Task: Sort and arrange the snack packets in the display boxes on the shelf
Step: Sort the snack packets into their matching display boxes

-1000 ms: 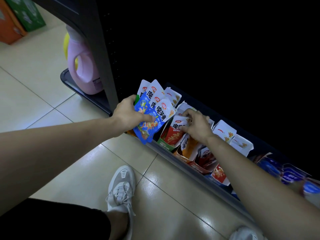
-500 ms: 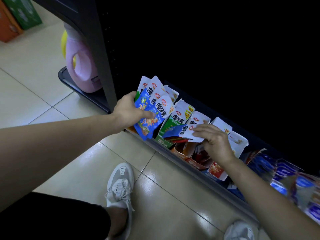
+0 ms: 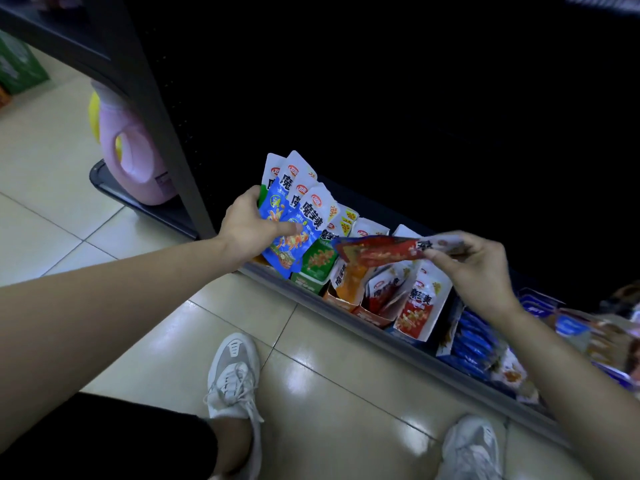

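Dim shelf at floor level: your left hand clamps a fan of blue packets at the row's left end, likely keeping one flavour together. Your right hand pinches a red packet flat over the boxes, probably seeking its slot. Shelf depth is black; far-right packets blur.
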{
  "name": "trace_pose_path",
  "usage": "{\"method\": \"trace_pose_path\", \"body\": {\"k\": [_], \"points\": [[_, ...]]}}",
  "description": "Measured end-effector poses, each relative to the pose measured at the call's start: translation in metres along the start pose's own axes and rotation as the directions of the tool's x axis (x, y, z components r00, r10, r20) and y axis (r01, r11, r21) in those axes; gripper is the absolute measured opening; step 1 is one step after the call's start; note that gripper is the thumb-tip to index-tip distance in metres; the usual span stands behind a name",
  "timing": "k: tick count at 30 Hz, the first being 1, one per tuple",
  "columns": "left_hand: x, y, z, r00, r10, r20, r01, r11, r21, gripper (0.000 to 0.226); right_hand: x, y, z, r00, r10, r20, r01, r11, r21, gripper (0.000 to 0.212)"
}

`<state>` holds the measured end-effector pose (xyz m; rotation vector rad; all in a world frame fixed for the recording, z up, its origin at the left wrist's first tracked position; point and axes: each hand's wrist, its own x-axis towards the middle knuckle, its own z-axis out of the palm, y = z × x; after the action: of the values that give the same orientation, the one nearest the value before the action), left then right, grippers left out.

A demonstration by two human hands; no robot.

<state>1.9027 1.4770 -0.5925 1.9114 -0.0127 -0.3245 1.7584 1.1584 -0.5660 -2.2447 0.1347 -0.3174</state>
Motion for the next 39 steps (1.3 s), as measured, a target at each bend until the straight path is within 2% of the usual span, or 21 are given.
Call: {"method": "trace_pose_path", "body": {"k": [6,9,14,18,21,25,29,33,36,38,39], "points": [[-0.027,0.019,0.015,0.999,0.042,-0.006,-0.043,0.998,-0.048,0.053,-0.015,0.002,-0.035,0.989,0.145,0.005,-0.143,0.968,0.207,0.026],[-0.049,0.027,0.025,1.000,0.013,-0.007,-0.014,0.991,-0.135,0.051,-0.024,0.014,-0.049,0.973,0.228,-0.025,-0.215,0.944,0.252,0.030],[-0.087,0.025,0.049,0.993,-0.104,-0.046,0.086,0.951,-0.298,0.048,-0.038,0.030,-0.066,0.949,0.309,-0.067,-0.285,0.929,0.237,0.047],[-0.102,0.012,0.063,0.990,-0.144,-0.006,0.137,0.953,-0.270,0.042,-0.044,0.037,-0.077,0.937,0.325,-0.126,-0.298,0.935,0.193,0.054],[-0.102,0.006,0.069,0.989,-0.146,0.013,0.145,0.960,-0.239,0.046,-0.043,0.040,-0.083,0.920,0.331,-0.209,-0.296,0.938,0.183,0.064],[-0.098,0.004,0.074,0.988,-0.153,0.037,0.158,0.955,-0.252,0.045,-0.041,0.033,-0.095,0.905,0.336,-0.262,-0.307,0.941,0.145,0.056],[-0.098,0.009,0.086,0.979,-0.152,0.133,0.184,0.944,-0.273,0.040,-0.037,0.019,-0.109,0.924,0.358,-0.132,-0.338,0.928,0.156,0.045],[-0.100,0.016,0.104,0.958,-0.174,0.227,0.237,0.928,-0.287,0.034,-0.032,0.006,-0.118,0.878,0.478,-0.024,-0.440,0.826,0.353,0.035],[-0.102,0.020,0.116,0.940,-0.206,0.271,0.284,0.914,-0.290,0.037,-0.028,0.000,-0.117,0.827,0.558,0.076,-0.481,0.630,0.610,0.021],[-0.103,0.023,0.122,0.925,-0.212,0.316,0.308,0.904,-0.296,0.040,-0.029,0.000,-0.112,0.792,0.593,0.145,-0.504,0.502,0.703,0.018],[-0.104,0.024,0.125,0.916,-0.209,0.342,0.318,0.899,-0.302,0.041,-0.031,0.003,-0.108,0.781,0.604,0.159,-0.513,0.476,0.714,0.019]]}}
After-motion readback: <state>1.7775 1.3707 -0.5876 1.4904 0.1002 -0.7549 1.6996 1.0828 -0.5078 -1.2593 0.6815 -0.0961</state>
